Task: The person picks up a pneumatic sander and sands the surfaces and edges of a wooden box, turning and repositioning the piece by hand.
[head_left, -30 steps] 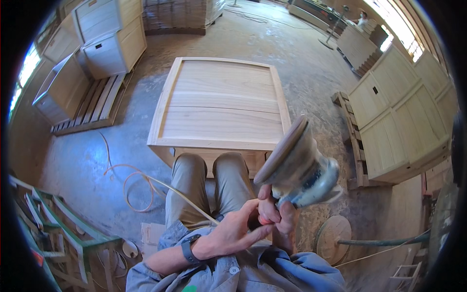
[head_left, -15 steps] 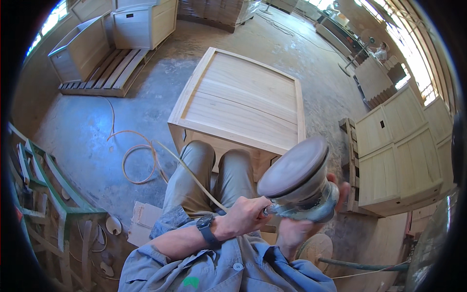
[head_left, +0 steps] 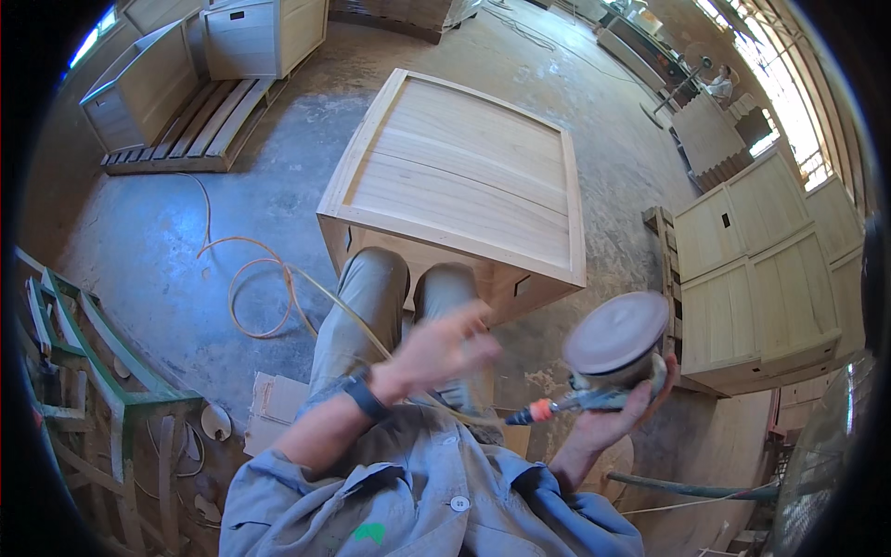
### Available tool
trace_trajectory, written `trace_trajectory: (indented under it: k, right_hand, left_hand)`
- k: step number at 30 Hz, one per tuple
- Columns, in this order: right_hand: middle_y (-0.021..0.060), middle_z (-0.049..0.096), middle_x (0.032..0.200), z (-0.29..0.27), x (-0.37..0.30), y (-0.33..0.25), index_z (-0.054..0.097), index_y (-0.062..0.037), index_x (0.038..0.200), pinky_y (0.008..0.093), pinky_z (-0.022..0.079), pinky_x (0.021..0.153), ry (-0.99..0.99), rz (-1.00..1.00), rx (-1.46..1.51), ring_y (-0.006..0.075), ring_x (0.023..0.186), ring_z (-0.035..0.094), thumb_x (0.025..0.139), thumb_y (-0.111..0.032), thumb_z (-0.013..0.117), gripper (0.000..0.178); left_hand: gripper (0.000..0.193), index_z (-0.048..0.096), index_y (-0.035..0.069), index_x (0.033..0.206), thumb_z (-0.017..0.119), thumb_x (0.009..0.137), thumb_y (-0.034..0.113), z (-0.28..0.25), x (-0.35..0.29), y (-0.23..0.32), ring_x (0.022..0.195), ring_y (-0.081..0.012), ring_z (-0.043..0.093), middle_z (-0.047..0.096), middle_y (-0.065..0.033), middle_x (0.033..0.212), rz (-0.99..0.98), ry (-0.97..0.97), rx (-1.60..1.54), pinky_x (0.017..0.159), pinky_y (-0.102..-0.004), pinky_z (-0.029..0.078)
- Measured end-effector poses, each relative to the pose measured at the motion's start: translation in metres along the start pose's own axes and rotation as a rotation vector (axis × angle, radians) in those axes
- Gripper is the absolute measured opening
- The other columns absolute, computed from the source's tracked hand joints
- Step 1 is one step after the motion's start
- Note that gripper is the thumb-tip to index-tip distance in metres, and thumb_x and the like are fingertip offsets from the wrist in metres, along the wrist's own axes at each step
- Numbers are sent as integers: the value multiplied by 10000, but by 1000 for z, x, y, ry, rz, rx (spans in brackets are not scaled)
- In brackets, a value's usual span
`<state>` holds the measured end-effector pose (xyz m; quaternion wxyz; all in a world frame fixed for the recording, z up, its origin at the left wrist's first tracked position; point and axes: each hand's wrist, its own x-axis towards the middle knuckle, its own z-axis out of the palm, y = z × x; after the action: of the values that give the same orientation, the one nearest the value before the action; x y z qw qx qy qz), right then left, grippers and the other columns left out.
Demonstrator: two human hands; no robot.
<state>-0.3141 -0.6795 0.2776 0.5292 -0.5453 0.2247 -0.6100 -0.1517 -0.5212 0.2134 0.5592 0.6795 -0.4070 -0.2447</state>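
Observation:
My right hand (head_left: 626, 418) is closed around the body of an air sander (head_left: 614, 348), held to the right of my lap with its round pad tilted upward. From the sander's handle a hose coupling with an orange ring (head_left: 539, 409) points left toward my lap. My left hand (head_left: 441, 353), blurred by motion, is over my thighs, apart from the sander. Its fingers look spread, and nothing shows in them. A pale air hose (head_left: 348, 311) runs beneath that hand. Before my knees stands a pale wooden cabinet (head_left: 464, 167) with a framed panel on top.
Coils of hose (head_left: 263, 297) lie on the floor to the left, near a green frame (head_left: 130, 395). Wooden boxes (head_left: 153, 97) stand on a pallet (head_left: 209, 121) at far left. Stacked cabinets (head_left: 756, 269) stand at right. Another person (head_left: 721, 85) is in the far right background.
My left hand has come off the sander's handle and moved up and left. The sander has moved right and lower in my right hand, uncovering the hose coupling.

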Motion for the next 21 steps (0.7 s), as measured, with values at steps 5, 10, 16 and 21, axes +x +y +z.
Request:
trace_trajectory:
  k: [5,10,16,21]
  right_hand:
    - [174,422,1430,-31,7,-20,347,-51,1477,491,432,1065,138,-67,-58,340,1304,473,952,-406,474,647]
    - [144,441,1448,-50,4,-33,402,-42,1465,440,388,1089,167,-67,-7,287,1336,458,1007,-404,432,584]
    - [143,440,1412,-55,-7,-54,353,-63,1479,462,417,1076,122,-47,71,311,1306,470,949,-413,485,649]
    - [150,499,1343,-82,-11,-68,360,-62,1470,452,419,1071,157,-102,51,302,1283,484,927,-382,529,653]
  left_hand:
    - [546,470,-21,1342,702,881,158,-94,7,-98,1093,-360,587,597,-195,1207,136,1183,808,989,-405,450]
    - [500,529,-19,1300,693,877,191,-155,28,-174,1122,-369,620,646,-219,1190,-309,925,301,945,-424,476]
    - [308,693,15,1045,647,882,273,-193,50,-252,948,-402,685,699,-255,941,-255,843,440,798,-460,534]
    - [300,712,-24,895,622,854,259,-219,46,-245,901,-462,657,664,-293,885,-238,703,775,750,-511,540]
